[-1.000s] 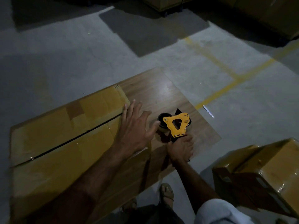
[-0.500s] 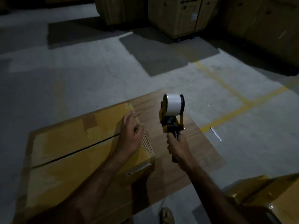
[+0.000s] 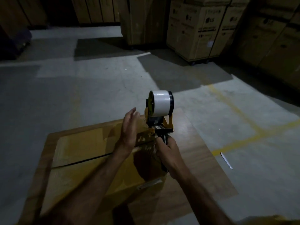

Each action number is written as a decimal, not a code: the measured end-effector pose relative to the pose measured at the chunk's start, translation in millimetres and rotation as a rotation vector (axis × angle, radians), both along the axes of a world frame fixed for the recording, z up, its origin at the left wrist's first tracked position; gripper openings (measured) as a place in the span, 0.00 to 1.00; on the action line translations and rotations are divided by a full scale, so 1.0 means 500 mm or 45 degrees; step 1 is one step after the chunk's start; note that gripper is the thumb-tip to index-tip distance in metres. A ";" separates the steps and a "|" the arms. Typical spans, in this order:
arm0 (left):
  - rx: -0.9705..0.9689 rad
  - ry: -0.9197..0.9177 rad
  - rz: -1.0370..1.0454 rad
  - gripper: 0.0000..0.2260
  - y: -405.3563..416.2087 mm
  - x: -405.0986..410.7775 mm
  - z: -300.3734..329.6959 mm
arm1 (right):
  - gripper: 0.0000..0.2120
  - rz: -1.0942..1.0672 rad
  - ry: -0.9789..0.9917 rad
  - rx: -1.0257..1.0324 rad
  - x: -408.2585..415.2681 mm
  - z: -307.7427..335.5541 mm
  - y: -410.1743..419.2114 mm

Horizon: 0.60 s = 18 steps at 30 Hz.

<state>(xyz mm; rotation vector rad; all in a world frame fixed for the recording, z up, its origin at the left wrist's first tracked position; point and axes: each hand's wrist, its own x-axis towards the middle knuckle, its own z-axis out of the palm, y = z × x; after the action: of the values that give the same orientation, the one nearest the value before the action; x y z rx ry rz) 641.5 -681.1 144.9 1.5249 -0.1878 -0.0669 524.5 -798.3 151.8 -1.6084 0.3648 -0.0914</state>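
A brown cardboard box (image 3: 84,159) with its top flaps closed along a dark seam lies on a wooden board (image 3: 199,172) on the floor. My right hand (image 3: 168,150) grips the handle of a yellow tape dispenser (image 3: 159,109) carrying a white tape roll, held upright above the box's far right corner. My left hand (image 3: 129,129) is lifted beside the dispenser with fingers straight, close to its left side, holding nothing.
Tall stacks of printed cartons (image 3: 203,28) stand at the back and right. Yellow floor lines (image 3: 243,140) cross the grey concrete at right. A white scrap (image 3: 226,160) lies on the floor by the board. Another box's corner (image 3: 269,220) shows at bottom right.
My right hand raised the tape dispenser from the board and moved it over the box's corner. My left hand lifted off the box top and rose beside the dispenser.
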 end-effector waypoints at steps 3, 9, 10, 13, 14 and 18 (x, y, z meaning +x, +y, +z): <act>0.003 -0.438 -0.084 0.27 0.011 0.016 0.058 | 0.07 0.030 0.057 -0.099 0.007 -0.008 0.005; 0.126 -0.671 -0.223 0.26 -0.003 0.093 0.175 | 0.06 0.120 0.039 -0.194 0.005 -0.021 0.043; 0.135 -0.716 -0.254 0.26 -0.007 0.097 0.178 | 0.06 0.111 0.035 -0.177 0.005 -0.022 0.049; 0.081 -0.761 -0.303 0.24 -0.022 0.095 0.177 | 0.06 0.072 0.022 -0.156 0.002 -0.023 0.053; 0.063 -0.758 -0.308 0.24 -0.028 0.093 0.176 | 0.05 0.063 0.021 -0.157 -0.001 -0.024 0.054; 0.053 -0.733 -0.285 0.25 -0.048 0.083 0.176 | 0.05 0.015 0.022 -0.197 -0.011 -0.030 0.064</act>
<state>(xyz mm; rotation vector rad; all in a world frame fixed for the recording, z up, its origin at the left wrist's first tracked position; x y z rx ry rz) 683.1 -704.9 232.7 1.5281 -0.8195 0.1954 518.8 -766.3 136.9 -1.7646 0.3687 -0.0989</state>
